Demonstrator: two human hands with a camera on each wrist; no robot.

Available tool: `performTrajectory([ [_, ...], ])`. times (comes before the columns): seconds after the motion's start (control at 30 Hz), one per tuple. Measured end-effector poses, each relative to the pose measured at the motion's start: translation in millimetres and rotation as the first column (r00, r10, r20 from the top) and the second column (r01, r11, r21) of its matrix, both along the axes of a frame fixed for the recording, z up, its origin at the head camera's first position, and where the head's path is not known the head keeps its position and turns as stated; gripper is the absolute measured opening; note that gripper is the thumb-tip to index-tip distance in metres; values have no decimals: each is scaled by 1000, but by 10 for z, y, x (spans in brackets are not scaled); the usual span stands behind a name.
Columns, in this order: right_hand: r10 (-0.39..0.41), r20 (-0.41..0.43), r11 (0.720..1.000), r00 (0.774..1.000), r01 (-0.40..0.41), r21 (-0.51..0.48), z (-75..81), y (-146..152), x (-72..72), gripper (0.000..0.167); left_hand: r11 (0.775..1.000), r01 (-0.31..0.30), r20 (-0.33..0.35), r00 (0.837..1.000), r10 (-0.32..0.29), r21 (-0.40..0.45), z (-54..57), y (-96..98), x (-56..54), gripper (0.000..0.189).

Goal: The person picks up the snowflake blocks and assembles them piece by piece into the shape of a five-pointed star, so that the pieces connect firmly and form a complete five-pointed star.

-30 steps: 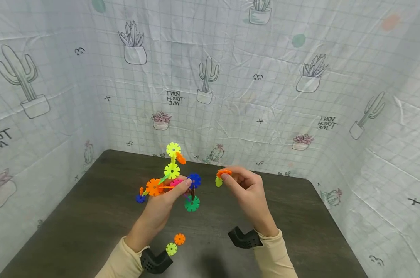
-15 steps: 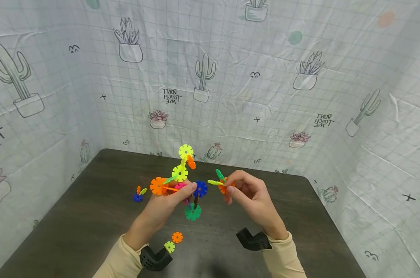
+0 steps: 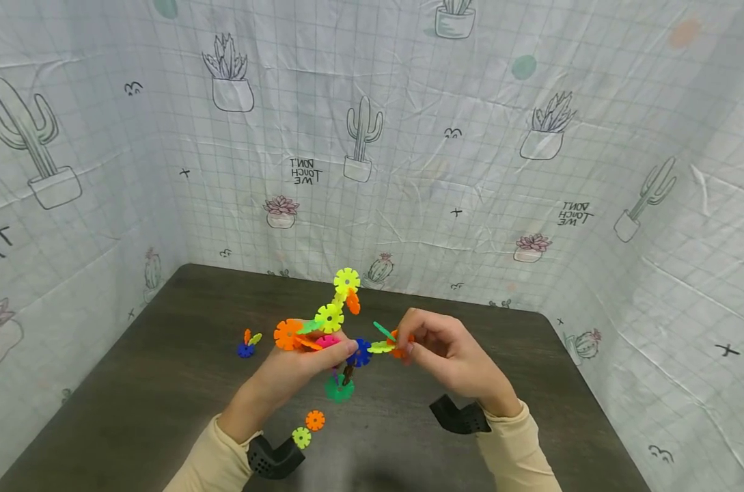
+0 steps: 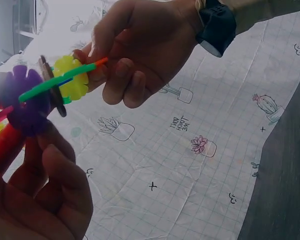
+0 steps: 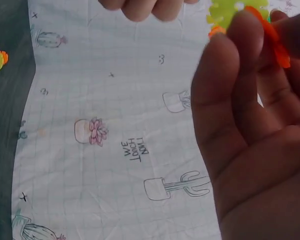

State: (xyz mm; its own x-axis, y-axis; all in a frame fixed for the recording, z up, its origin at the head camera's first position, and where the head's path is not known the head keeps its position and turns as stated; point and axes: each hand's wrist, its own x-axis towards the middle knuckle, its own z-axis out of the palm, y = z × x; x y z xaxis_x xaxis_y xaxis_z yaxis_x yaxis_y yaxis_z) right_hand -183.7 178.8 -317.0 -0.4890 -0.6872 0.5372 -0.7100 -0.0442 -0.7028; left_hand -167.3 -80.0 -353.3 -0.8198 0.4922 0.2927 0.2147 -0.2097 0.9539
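My left hand (image 3: 304, 365) grips a branching build of notched plastic discs (image 3: 329, 318), its thumb by the blue disc (image 3: 361, 352). Yellow discs rise at its top, an orange one sits left, and a green one (image 3: 339, 389) hangs below. In the left wrist view a purple disc (image 4: 27, 97) shows beside those fingers. My right hand (image 3: 454, 355) pinches an orange disc (image 5: 270, 37) with a yellow-green disc (image 3: 380, 347) and a green one joined to it. That yellow-green disc points at the blue disc's edge; whether they interlock, I cannot tell.
On the dark table (image 3: 193, 410) a small cluster with a blue disc (image 3: 245, 350) stands at left. An orange disc (image 3: 315, 420) and a yellow-green disc (image 3: 301, 437) lie near the left wrist. Cactus-print cloth (image 3: 408, 171) encloses the back and sides.
My right hand turned its piece, bringing the green disc into view, and the yellow-green disc came up to the blue one. The left hand's build shifted right and tilted.
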Motion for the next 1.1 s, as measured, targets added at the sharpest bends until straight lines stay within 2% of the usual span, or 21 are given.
performTrajectory([
  [0.1,-13,32,999,999,12,30,13,17,-7,25,1000,12,-5,1000,-12,-3,6,8,-1,32],
  [0.27,-85,104,996,991,83,21,4,10,19,24,1000,-23,-7,1000,23,13,5,11,-9,30],
  [0.47,-174,92,984,980,171,43,7,-32,46,23,999,-36,-14,999,36,20,17,7,-4,27],
  [0.77,-181,87,982,980,177,60,-14,-79,28,23,999,-51,-33,998,51,-6,17,-31,8,28],
  [1.1,-181,98,982,979,175,66,-26,-120,20,22,999,-31,-6,1000,31,9,-43,-38,-5,28],
])
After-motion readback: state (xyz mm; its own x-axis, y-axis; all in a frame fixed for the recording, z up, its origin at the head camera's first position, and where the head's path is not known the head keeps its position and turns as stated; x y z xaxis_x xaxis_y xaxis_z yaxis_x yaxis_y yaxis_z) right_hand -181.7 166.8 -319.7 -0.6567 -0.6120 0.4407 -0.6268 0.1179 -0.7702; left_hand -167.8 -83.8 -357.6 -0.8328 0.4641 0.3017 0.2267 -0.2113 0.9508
